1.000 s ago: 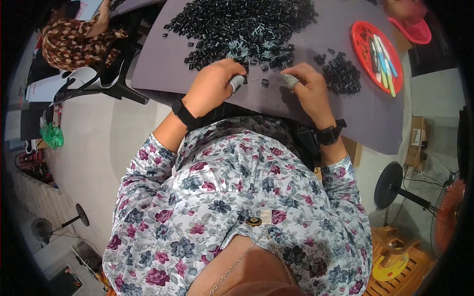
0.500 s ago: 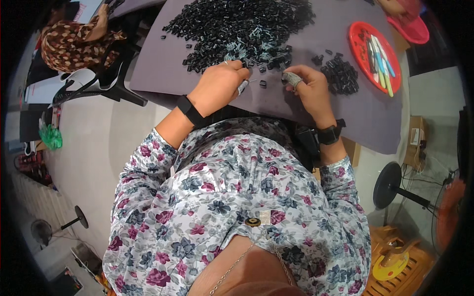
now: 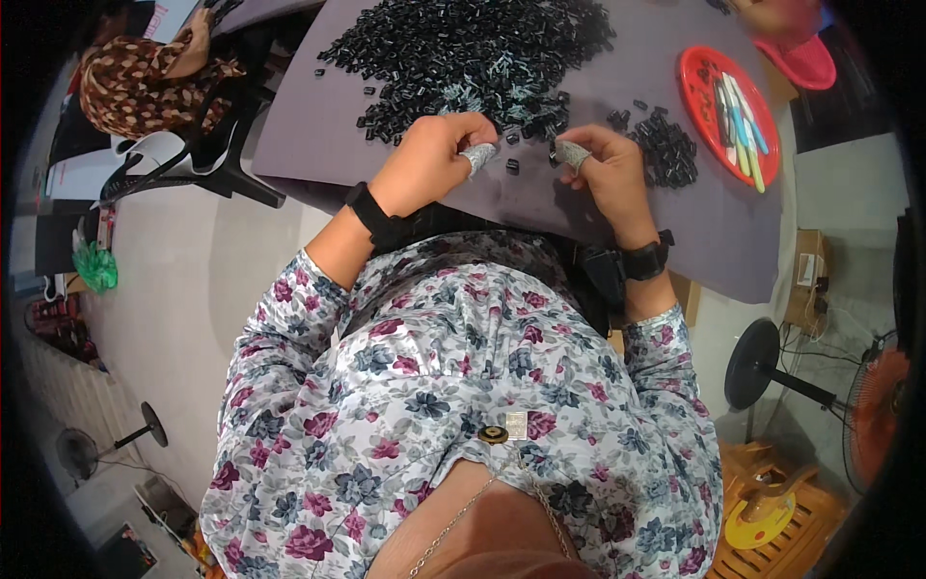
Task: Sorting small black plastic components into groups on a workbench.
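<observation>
My left hand (image 3: 434, 162) is pinched together at the near edge of a big pile of small black plastic pieces (image 3: 453, 48), its thumb wrapped in grey tape. What its fingertips hold, if anything, is too small to make out. Opposite it, my right hand (image 3: 612, 174), thumb also taped, pinches a small black plastic piece (image 3: 554, 151). Between the hands a loose black piece (image 3: 512, 167) lies on the grey-covered table (image 3: 704, 236). Small pale grey-blue pieces (image 3: 502, 69) are scattered over the pile's near part. Right of my right hand sits a smaller heap of black pieces (image 3: 667, 150).
A red tray (image 3: 691, 82) at the right holds several pen-like tools and dark bits. Beyond it is a pink basin (image 3: 810, 68) beside another person's blurred arm. Another person in a patterned head covering (image 3: 145, 87) sits at far left, near a black chair (image 3: 222, 159). Fans stand either side.
My left hand has turned and shifted slightly right, its taped thumb now near the fingertips. A thin sliver seen by that thumb no longer shows. My right hand keeps nearly the same place.
</observation>
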A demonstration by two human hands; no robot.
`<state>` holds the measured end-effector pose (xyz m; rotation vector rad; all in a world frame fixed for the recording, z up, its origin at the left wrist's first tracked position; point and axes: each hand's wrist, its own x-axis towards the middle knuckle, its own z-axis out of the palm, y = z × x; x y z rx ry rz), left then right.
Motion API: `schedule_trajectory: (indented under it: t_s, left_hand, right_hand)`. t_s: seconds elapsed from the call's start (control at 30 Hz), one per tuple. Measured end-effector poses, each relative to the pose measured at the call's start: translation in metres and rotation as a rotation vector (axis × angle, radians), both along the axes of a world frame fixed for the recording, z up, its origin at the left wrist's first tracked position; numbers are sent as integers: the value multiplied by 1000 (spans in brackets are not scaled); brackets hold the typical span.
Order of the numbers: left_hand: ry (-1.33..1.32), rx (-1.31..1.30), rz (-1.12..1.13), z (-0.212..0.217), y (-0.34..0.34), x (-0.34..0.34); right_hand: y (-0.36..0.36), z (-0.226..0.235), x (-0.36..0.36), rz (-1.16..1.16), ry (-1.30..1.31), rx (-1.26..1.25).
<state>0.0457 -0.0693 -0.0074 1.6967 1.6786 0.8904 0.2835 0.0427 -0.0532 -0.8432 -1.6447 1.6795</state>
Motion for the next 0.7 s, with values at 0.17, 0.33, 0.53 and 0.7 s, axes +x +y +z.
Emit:
schedule_trajectory:
  t_s: [0.17, 0.33, 0.53, 0.7]
  left_hand:
    - [-222, -90, -19, -3, 0, -2]
    - [-383, -181, -49, 2, 2, 2]
    - [-428, -169, -68, -3, 7, 8]
    - [-452, -200, -55, -3, 8, 7]
  right_hand:
    - [-1, -1, -1, 54, 58, -22]
    - [-1, 4, -2, 83, 35, -99]
    - [-1, -2, -4, 127, 81, -46]
    - [-2, 0, -5, 129, 116, 47]
